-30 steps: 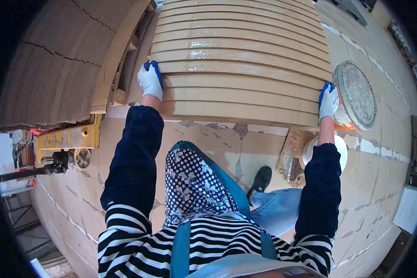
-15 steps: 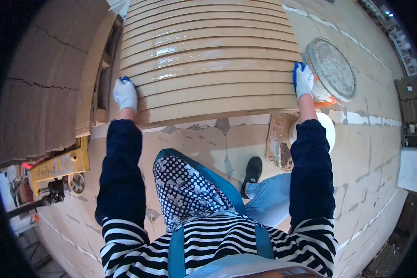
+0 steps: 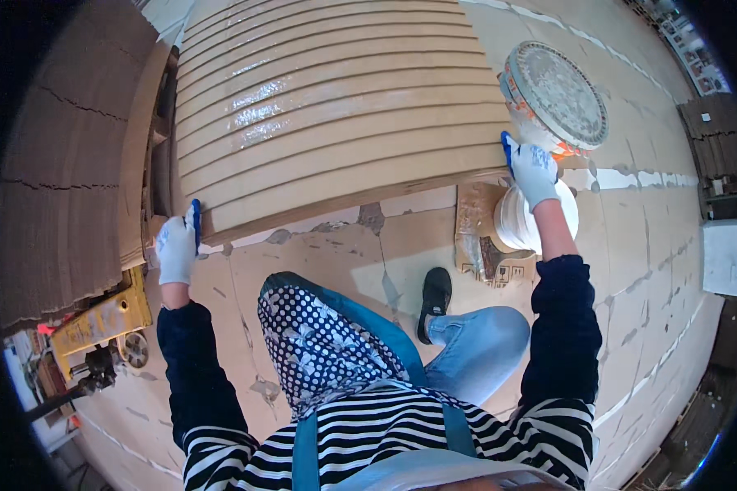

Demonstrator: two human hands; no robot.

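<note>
Overlapping brown cardboard sheets (image 3: 336,123) lie in a shingled row before me, with a glossy sheen on the left. My left hand (image 3: 178,247), in a white glove with a blue palm, is at the near left corner of the sheets. Its fingers look extended, palm side turned toward the edge. On the other side, my right hand (image 3: 535,173), gloved the same way, is beside the near right corner, palm inward and open. Some fingertips of both hands are hard to make out.
At right stands a lidded bucket (image 3: 557,94), lid crusted grey, with a white bucket (image 3: 520,214) nearer me on a cardboard piece (image 3: 475,233). Tall cardboard stacks (image 3: 65,164) rise at left above a yellow wheeled metal frame (image 3: 106,319). The floor (image 3: 336,254) is patchy.
Both hands have come nearer me and away from the sheets' sides, the left one more; their fingers look straighter. The view has shifted, and the sheets appear farther left and tilted.
</note>
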